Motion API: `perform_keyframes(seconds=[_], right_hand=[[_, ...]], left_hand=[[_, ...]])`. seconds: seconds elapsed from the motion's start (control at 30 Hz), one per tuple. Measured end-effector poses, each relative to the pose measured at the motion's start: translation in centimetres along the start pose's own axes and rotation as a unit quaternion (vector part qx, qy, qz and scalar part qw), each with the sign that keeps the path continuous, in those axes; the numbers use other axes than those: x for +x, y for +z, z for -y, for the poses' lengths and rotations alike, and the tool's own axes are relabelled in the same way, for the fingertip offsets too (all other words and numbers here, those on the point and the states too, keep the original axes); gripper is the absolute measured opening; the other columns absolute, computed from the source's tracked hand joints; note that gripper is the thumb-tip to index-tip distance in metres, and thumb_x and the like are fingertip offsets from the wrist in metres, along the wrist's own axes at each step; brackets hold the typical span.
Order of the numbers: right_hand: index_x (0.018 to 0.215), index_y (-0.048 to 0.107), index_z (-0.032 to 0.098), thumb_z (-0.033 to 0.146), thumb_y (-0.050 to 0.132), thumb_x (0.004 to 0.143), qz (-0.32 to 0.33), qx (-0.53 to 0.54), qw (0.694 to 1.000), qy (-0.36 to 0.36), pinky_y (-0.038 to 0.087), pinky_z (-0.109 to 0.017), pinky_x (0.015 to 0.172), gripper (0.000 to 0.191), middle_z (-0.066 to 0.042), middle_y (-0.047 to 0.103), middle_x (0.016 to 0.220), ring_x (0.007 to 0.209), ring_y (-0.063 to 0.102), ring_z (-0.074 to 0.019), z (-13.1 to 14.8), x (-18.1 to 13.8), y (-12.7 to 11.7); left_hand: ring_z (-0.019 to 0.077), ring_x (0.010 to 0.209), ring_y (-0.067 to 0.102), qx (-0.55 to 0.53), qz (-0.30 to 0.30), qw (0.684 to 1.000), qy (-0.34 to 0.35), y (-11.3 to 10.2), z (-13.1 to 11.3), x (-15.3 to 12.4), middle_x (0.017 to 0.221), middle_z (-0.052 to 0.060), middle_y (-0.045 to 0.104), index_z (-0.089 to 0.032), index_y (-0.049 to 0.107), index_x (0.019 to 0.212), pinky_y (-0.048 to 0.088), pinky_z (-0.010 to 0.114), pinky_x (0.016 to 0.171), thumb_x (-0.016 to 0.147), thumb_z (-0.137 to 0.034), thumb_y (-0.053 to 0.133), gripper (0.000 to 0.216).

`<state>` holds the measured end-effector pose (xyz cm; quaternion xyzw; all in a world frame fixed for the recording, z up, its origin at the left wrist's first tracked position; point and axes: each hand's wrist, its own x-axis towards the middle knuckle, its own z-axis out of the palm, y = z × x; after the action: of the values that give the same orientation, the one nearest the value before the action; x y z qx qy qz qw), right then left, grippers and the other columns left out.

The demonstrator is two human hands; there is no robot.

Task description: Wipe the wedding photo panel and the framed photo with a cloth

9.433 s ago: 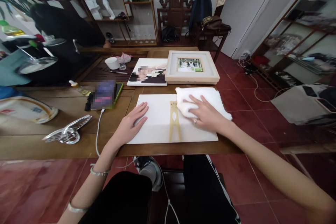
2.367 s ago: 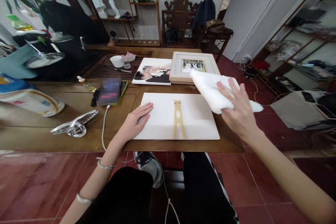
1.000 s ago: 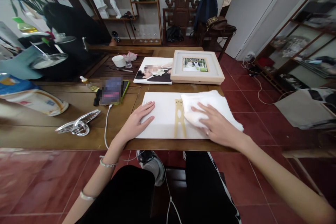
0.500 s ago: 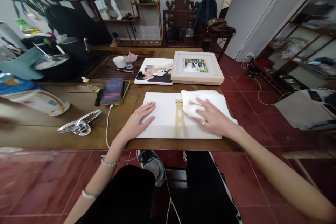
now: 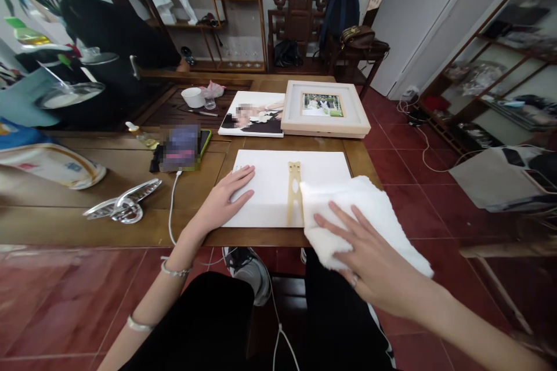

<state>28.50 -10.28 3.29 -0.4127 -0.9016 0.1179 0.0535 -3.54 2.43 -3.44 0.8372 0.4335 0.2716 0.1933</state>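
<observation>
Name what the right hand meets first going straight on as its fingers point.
Past the white cloth, the right hand would probably meet the white board, though the hand's height is unclear.

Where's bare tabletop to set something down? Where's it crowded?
Free: a patch between white cable and left hand; also the front-left table, between plastic packet, silver winged piece and front edge. Only a narrow strip separates white panel from picture frame. Crowded: front right, where right hand and white cloth hide the panel's corner.
</observation>
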Motion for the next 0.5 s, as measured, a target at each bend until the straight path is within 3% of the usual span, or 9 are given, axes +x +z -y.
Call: perform_keyframes(seconds=[0.07, 0.17, 0.37, 0.5], right_hand=[[0.087, 0.074, 0.025, 0.012, 0.059, 0.076, 0.018, 0.006, 1.0, 0.002, 0.023, -0.072, 0.111, 0.023, -0.002, 0.032, 0.156, 0.146, 0.013, -0.0388, 0.7, -0.7, -0.2], [0.09, 0.072, 0.023, 0.012, 0.054, 0.081, 0.035, 0.005, 0.999, 0.012, 0.023, -0.069, 0.112, 0.023, -0.002, 0.035, 0.154, 0.146, 0.015, -0.0364, -0.5, 0.6, -0.9], [0.108, 0.067, 0.021, 0.023, 0.042, 0.094, -0.045, 0.007, 0.998, 0.045, 0.023, -0.07, 0.11, 0.029, -0.009, 0.043, 0.15, 0.144, 0.023, -0.0364, -6.8, 8.5, -1.6], [0.121, 0.06, 0.015, 0.035, 0.031, 0.1, -0.096, 0.01, 0.988, 0.12, 0.018, -0.069, 0.111, 0.041, -0.015, 0.047, 0.146, 0.145, 0.022, -0.0366, -8.4, 12.4, -0.5]], left_hand=[[0.0254, 0.139, 0.038, 0.0, -0.001, 1.0, 0.001, 0.0, 0.1, 0.0, 0.148, 0.007, 0.046, -0.021, 0.05, 0.14, 0.025, 0.049, 0.119, 0.096, -0.045, 0.047, 0.05], [0.0257, 0.139, 0.039, 0.001, -0.002, 1.0, 0.0, 0.0, 0.1, -0.1, 0.147, 0.008, 0.047, -0.021, 0.05, 0.14, 0.025, 0.049, 0.119, 0.095, -0.045, 0.047, 0.051], [0.0259, 0.14, 0.038, -0.003, -0.003, 1.0, 0.0, -0.1, -0.2, 0.0, 0.148, 0.006, 0.046, -0.023, 0.05, 0.14, 0.026, 0.048, 0.119, 0.095, -0.046, 0.047, 0.051], [0.025, 0.14, 0.038, -0.002, -0.001, 1.0, -0.002, -0.2, -0.2, 0.0, 0.147, 0.006, 0.047, -0.023, 0.05, 0.14, 0.027, 0.046, 0.119, 0.096, -0.046, 0.047, 0.05]])
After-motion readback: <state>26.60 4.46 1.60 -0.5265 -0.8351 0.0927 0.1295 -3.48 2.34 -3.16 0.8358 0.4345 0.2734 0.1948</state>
